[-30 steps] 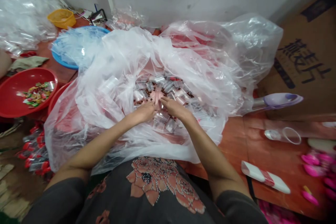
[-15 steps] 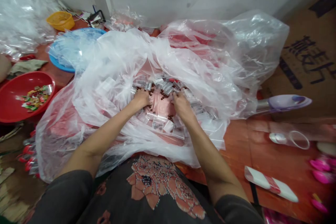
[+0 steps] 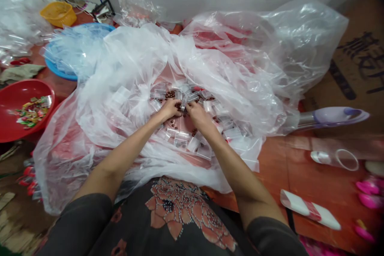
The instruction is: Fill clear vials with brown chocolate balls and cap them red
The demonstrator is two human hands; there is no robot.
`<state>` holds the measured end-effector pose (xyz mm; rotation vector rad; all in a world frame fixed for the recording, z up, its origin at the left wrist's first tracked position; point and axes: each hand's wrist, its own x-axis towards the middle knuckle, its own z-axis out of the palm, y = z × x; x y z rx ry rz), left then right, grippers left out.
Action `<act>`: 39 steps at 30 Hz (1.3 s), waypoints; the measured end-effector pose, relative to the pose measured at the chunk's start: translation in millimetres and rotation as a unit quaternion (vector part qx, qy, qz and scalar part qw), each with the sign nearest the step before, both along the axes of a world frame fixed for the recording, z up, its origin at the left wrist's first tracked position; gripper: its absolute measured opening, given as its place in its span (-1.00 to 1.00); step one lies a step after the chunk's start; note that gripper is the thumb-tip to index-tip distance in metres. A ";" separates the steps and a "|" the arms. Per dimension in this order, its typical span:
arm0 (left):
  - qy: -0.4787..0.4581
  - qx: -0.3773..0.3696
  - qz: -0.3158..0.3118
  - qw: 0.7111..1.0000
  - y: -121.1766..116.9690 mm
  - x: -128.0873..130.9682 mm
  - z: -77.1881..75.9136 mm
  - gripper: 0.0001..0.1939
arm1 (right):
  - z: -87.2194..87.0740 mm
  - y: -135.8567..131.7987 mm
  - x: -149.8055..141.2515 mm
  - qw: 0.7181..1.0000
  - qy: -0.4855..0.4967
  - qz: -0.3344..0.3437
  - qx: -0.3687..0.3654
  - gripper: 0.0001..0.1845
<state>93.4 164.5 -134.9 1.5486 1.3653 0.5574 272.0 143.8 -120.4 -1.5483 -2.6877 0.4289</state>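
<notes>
Both hands have drawn together over the middle of the pile since half a second ago, when they stood apart at its two sides. Two hands are at work: the left hand [image 3: 171,109] has its fingers curled beside brown balls [image 3: 179,106], and the right hand [image 3: 196,113] bends inward, fingertips near one upright clear box [image 3: 183,103]. Whether either grips anything I cannot tell. The balls, too many to count, lie between the hands and in a cluster at eleven o'clock from them. Well over a dozen more clear boxes ring them, overlapping too much for an exact count. One plastic sheet [image 3: 135,56] surrounds the pile on the table [image 3: 273,164]. Around the hands sit one red bowl [image 3: 27,88] at nine o'clock, one blue basin [image 3: 60,73] at ten, one scoop [image 3: 333,116] at three and one white packet [image 3: 295,203] at four.
</notes>
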 end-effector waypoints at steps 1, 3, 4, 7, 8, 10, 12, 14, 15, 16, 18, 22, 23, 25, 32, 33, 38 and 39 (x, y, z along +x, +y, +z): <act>-0.051 -0.023 0.009 0.998 -1.3 0.7 -1.4 -0.53 | -0.9 0.1 -4.0 1.000 -0.005 -0.008 -0.003 -0.56; -0.142 -0.076 0.025 0.987 -4.0 0.9 -3.0 -0.51 | -3.2 -0.1 -9.1 1.000 -0.010 -0.027 0.001 -0.57; -0.175 -0.101 0.030 0.979 -5.3 0.5 -3.2 -0.50 | -4.6 -0.5 -10.1 1.000 0.000 -0.028 0.001 -0.57; -0.220 -0.142 0.038 0.964 -8.7 -2.3 -0.6 -0.48 | -10.0 -2.3 -8.0 0.998 0.055 -0.024 -0.005 -0.61; -0.224 -0.148 0.042 0.962 -9.9 -3.6 1.9 -0.47 | -12.6 -3.1 -6.2 0.996 0.080 -0.025 -0.008 -0.62; -0.227 -0.156 0.053 0.960 -12.8 -6.7 9.6 -0.41 | -19.1 -4.8 -2.3 0.989 0.141 -0.033 -0.012 -0.62; -0.229 -0.158 0.066 0.958 -17.1 -10.1 20.7 -0.31 | -26.8 -6.5 1.1 0.976 0.210 -0.051 -0.011 -0.58; -0.233 -0.151 0.079 0.957 -22.7 -13.0 33.5 -0.23 | -33.7 -8.7 3.4 0.958 0.280 -0.061 -0.012 -0.56; -0.237 -0.147 0.085 0.956 -26.0 -14.3 39.7 -0.20 | -36.0 -10.0 4.1 0.947 0.313 -0.063 -0.015 -0.56; -0.241 -0.140 0.092 0.956 -29.4 -15.3 45.3 -0.19 | -37.1 -11.5 4.5 0.936 0.346 -0.063 -0.022 -0.57; -0.241 -0.108 0.110 0.958 -36.6 -16.8 54.1 -0.17 | -35.2 -15.3 4.4 0.909 0.408 -0.073 -0.047 -0.56; -0.226 -0.056 0.117 0.965 -53.2 -16.3 60.1 -0.27 | -16.5 -25.6 0.8 0.850 0.497 -0.129 -0.118 -0.49; -0.239 -0.064 0.098 0.964 -57.6 -15.1 59.7 -0.32 | -10.5 -28.7 -0.9 0.836 0.515 -0.137 -0.135 -0.47; -0.282 -0.080 0.059 0.954 -65.8 -11.1 57.6 -0.37 | 0.6 -35.2 -5.0 0.811 0.545 -0.143 -0.156 -0.45; -0.374 -0.106 0.095 0.917 -80.6 0.5 53.1 -0.38 | 10.5 -50.9 -0.1 0.833 0.520 -0.157 -0.105 -0.58; -0.387 -0.102 0.095 0.911 -82.0 -0.7 54.8 -0.41 | 8.5 -49.6 6.0 0.839 0.510 -0.164 -0.097 -0.63; -0.384 -0.054 0.077 0.918 -87.5 -14.3 63.1 -0.50 | -1.5 -28.0 42.0 0.884 0.405 -0.228 -0.037 -0.70; -0.378 -0.041 0.084 0.921 -87.4 -16.9 63.0 -0.50 | -1.9 -22.8 46.3 0.897 0.375 -0.232 -0.026 -0.69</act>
